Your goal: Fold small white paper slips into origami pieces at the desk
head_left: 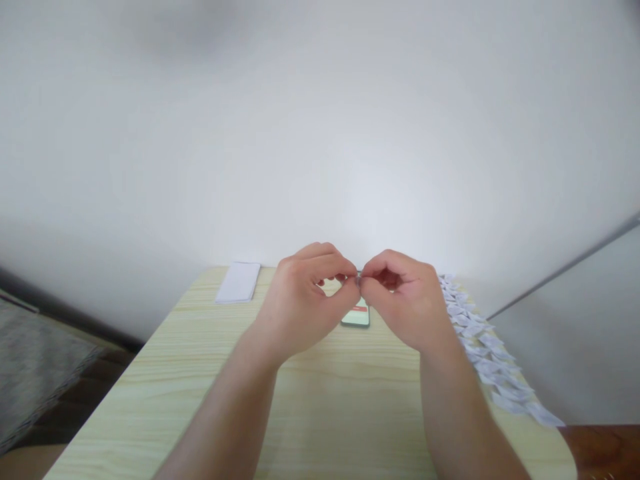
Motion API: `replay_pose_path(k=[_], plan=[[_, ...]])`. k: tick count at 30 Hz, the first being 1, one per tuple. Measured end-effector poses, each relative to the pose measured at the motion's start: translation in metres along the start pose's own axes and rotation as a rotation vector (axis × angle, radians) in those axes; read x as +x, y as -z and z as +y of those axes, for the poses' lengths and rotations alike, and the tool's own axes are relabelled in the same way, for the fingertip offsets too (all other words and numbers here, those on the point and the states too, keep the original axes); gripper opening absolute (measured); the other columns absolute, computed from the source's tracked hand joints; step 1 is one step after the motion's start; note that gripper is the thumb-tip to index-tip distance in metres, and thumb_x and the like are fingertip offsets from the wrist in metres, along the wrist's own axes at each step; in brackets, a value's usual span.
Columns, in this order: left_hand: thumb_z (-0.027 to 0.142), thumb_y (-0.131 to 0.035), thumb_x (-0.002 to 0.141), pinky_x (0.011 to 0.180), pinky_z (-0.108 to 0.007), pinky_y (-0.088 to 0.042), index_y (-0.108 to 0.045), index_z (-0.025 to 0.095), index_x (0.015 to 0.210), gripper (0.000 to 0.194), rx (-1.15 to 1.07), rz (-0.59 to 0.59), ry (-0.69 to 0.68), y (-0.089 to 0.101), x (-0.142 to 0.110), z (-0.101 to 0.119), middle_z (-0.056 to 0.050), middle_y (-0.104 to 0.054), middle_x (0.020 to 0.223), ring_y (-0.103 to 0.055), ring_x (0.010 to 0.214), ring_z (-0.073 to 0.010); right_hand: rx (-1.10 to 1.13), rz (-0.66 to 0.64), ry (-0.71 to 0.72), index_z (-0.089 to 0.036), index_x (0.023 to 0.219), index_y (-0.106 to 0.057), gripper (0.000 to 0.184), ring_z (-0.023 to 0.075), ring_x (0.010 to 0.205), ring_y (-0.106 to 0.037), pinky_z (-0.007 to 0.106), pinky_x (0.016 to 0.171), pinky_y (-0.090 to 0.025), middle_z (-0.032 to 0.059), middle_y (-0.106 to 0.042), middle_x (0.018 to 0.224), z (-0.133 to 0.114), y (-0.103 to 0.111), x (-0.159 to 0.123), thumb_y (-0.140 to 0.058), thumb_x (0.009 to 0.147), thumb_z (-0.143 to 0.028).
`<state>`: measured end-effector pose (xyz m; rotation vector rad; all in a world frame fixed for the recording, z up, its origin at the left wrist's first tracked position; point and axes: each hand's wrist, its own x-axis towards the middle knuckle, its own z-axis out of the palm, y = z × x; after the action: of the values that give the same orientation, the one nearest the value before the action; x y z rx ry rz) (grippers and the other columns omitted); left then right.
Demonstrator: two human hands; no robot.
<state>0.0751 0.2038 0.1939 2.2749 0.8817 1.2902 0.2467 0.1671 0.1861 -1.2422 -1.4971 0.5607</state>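
My left hand (311,300) and my right hand (403,297) meet above the middle of the table, thumb and forefinger of each pinched together. Between the touching fingertips shows only a tiny greyish bit (359,281), too small and covered to name. Just behind and below the fingertips lies a phone (355,319) with its screen lit, partly hidden by my hands. To the right of my right hand, folded white paper pieces (487,347) lie in overlapping rows.
A stack of white paper slips (239,283) lies at the table's back left. The light wood-grain table (345,413) stands against a white wall (320,133). The paper pieces run along the table's right edge, beside a pale panel (580,347).
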Motion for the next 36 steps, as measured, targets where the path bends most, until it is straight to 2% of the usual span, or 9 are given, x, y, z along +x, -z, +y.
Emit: replay_pose_path(k=[5, 11, 17, 21, 26, 30, 36], plan=[[0.005, -0.064, 0.081, 0.062, -0.028, -0.046, -0.074, 0.019, 0.074, 0.018, -0.026, 0.022, 0.01, -0.0015, 0.0, 0.001, 0.001, -0.068, 0.077, -0.06, 0.074, -0.0119, 0.074, 0.02, -0.045, -0.022, 0.075, -0.07, 0.009, 0.0142, 0.062, -0.064, 0.025, 0.056, -0.049, -0.0024, -0.071, 0.069, -0.0011, -0.0031, -0.0002, -0.067, 0.077, -0.014], [0.007, -0.064, 0.082, 0.054, -0.027, -0.043, -0.073, 0.019, 0.073, 0.018, -0.059, 0.044, 0.054, -0.0029, 0.0003, 0.0039, 0.001, -0.067, 0.077, -0.058, 0.069, -0.0108, 0.094, 0.06, -0.049, -0.021, 0.075, -0.072, 0.009, 0.0137, 0.062, -0.065, 0.024, 0.057, -0.05, -0.0024, -0.072, 0.068, -0.0024, -0.0053, -0.0001, -0.068, 0.077, -0.014], [0.009, -0.065, 0.084, 0.056, -0.026, -0.047, -0.073, 0.02, 0.077, 0.015, -0.06, 0.026, 0.079, -0.0016, 0.0005, 0.0027, 0.001, -0.068, 0.081, -0.06, 0.071, -0.0109, 0.087, 0.075, -0.055, -0.022, 0.077, -0.073, 0.007, 0.0152, 0.066, -0.069, 0.026, 0.061, -0.054, -0.0017, -0.075, 0.072, -0.001, -0.0066, -0.0006, -0.07, 0.079, -0.015], [0.013, -0.067, 0.085, 0.059, -0.027, -0.048, -0.074, 0.021, 0.082, 0.011, -0.007, -0.023, 0.067, 0.0026, 0.0004, -0.0014, 0.002, -0.068, 0.085, -0.059, 0.073, -0.0105, -0.02, 0.033, -0.018, -0.024, 0.081, -0.076, 0.006, 0.0163, 0.068, -0.071, 0.026, 0.061, -0.055, -0.0021, -0.077, 0.075, -0.0008, -0.0042, -0.0017, -0.072, 0.083, -0.02], [0.011, -0.066, 0.084, 0.062, -0.026, -0.047, -0.073, 0.022, 0.081, 0.013, 0.069, -0.054, 0.04, 0.0064, 0.0, -0.0023, 0.003, -0.066, 0.084, -0.058, 0.074, -0.0095, -0.111, 0.0, 0.066, -0.026, 0.084, -0.078, 0.014, 0.0147, 0.067, -0.072, 0.024, 0.058, -0.054, -0.0038, -0.077, 0.078, -0.0029, -0.0012, -0.0037, -0.068, 0.084, -0.015], [0.01, -0.065, 0.084, 0.06, -0.025, -0.048, -0.071, 0.021, 0.079, 0.014, 0.049, -0.051, 0.035, 0.0061, -0.0001, -0.0003, 0.002, -0.066, 0.083, -0.059, 0.073, -0.0097, -0.138, 0.025, 0.096, -0.025, 0.082, -0.077, 0.015, 0.0146, 0.068, -0.071, 0.025, 0.061, -0.054, -0.0039, -0.076, 0.078, -0.0039, -0.0019, -0.0035, -0.068, 0.083, -0.014], [0.017, -0.067, 0.087, 0.061, -0.024, -0.053, -0.071, 0.021, 0.081, 0.008, -0.045, 0.009, 0.089, 0.0036, -0.0002, -0.0015, 0.0, -0.069, 0.084, -0.063, 0.075, -0.0126, -0.004, 0.091, 0.01, -0.023, 0.08, -0.075, 0.007, 0.0169, 0.072, -0.073, 0.027, 0.065, -0.056, -0.0015, -0.077, 0.077, -0.0021, -0.003, -0.0008, -0.072, 0.083, -0.017]])
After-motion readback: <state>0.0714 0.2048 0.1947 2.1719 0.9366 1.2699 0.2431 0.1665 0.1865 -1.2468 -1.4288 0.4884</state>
